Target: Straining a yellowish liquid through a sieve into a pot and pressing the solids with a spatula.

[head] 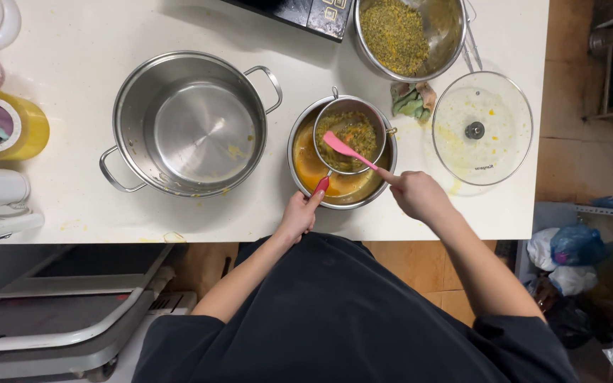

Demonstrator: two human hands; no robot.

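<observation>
Left hand (pixel 298 216) grips the sieve (pixel 350 135) handle to steady it over the bowl (pixel 306 167) catching orange juice, right hand (pixel 417 195) pinches the pink spatula (pixel 348 150) pressing pulp, on the table (pixel 79 78) beside the empty pot (pixel 191 124).

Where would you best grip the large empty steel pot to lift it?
Grip the large steel pot by its two loop handles, one at the upper right and one at the lower left, a hand coming in from each of those sides. The smooth round wall offers no other hold.
</observation>
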